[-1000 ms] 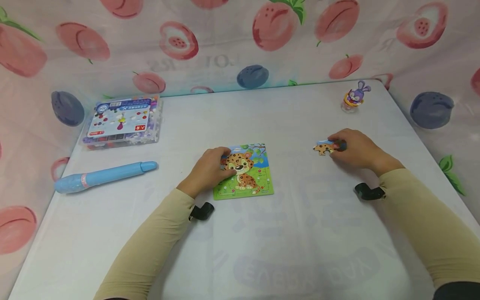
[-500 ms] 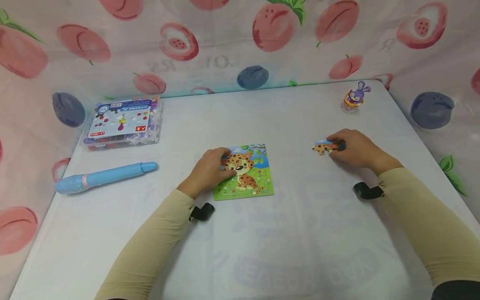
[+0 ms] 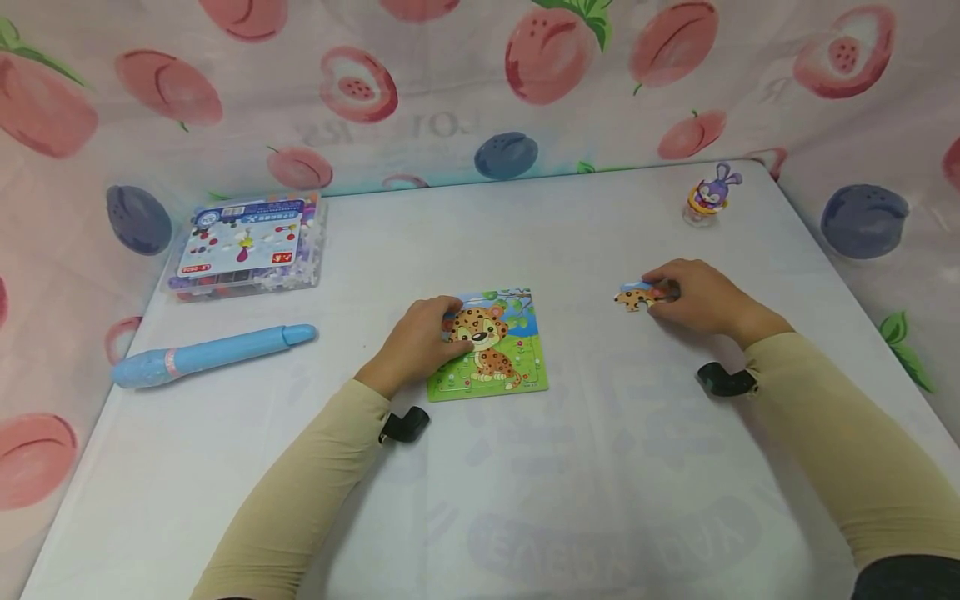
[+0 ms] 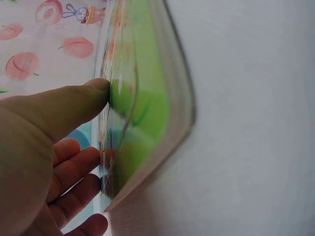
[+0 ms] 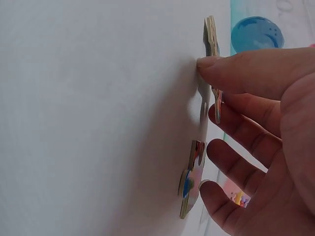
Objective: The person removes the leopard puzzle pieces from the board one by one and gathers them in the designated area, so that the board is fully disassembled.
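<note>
In the head view, a square picture puzzle point(image 3: 495, 350) with a spotted leopard cub on green grass lies on the table. My left hand point(image 3: 417, 339) rests on its left side. The left wrist view shows the thumb point(image 4: 101, 84) pressing on the puzzle's face, with the fingertips right at its surface. Off to the right, my right hand point(image 3: 697, 298) pinches a spotted puzzle piece point(image 3: 633, 297) between thumb and fingers. Edge-on in the right wrist view, the held piece point(image 5: 212, 39) appears close over the table. A second piece point(image 5: 193, 179) shows below it, beside the other fingers.
A clear plastic box point(image 3: 243, 246) with a printed label stands at the back left. Before it lies a light blue wand-shaped object point(image 3: 213, 353). A purple rabbit figurine point(image 3: 708, 196) stands at the back right. Fruit-print cloth point(image 3: 420, 75) hangs behind the white table point(image 3: 570, 483).
My right hand has shifted slightly to the left with the puzzle piece. The left hand and the leopard puzzle have stayed in place.
</note>
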{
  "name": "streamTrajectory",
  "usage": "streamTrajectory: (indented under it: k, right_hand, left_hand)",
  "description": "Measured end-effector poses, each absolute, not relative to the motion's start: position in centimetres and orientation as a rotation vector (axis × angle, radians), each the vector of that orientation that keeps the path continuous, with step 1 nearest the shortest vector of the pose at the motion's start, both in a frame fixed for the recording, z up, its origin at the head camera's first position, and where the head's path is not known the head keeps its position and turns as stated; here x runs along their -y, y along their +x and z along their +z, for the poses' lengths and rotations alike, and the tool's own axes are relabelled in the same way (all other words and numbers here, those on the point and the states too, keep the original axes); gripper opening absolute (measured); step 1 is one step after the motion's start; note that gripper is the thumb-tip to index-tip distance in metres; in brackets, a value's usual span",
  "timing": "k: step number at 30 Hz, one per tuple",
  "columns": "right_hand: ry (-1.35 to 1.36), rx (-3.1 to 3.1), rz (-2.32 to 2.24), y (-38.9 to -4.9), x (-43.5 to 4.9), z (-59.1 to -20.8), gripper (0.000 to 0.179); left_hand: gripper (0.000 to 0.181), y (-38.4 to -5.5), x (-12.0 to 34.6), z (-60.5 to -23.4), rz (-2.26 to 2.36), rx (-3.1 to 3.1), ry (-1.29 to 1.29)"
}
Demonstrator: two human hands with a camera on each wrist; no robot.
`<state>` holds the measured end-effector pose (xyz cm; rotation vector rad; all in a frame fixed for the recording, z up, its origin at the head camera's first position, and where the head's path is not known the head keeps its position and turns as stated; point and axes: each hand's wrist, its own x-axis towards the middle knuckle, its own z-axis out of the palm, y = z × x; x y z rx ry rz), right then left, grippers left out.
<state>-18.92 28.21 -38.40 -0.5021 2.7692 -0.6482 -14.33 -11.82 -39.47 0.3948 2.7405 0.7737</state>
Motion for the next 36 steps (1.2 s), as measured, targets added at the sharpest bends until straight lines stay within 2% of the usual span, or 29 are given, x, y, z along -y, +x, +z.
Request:
streamTrajectory:
  k: [36]
  right_hand:
    - [-0.433,-2.745,-0.635,-18.88,-28.43,-38.16,0.045]
  left_hand:
    - [0.065,-14.32,11.85,-39.59,0.771,-2.758,0.404]
